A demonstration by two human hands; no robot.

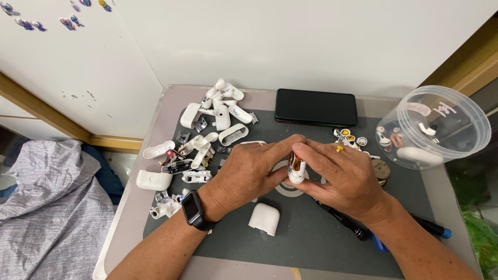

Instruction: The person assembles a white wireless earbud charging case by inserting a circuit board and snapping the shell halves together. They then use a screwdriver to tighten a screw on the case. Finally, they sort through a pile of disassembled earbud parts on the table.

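White plastic filled most of the scene: a small white earbud case part (296,170) with a shiny metal cell showing inside it sat between both hands, above the middle of the grey mat (311,233) on the worktop (171,98). The left hand (249,173), a black watch (195,209) on its wrist, had its fingers pressed around the part from one side. The right hand (345,179) pinched the same part from the other side, thumb and forefinger closed on it. A white cap (264,218) lay on the mat just below the hands. A heap of broken white shells (207,135) lay to the left, a dark phone (316,107) behind the hands, and a clear tub (441,127) tipped on its side at the right. A black pen (347,224) lay under the right wrist.
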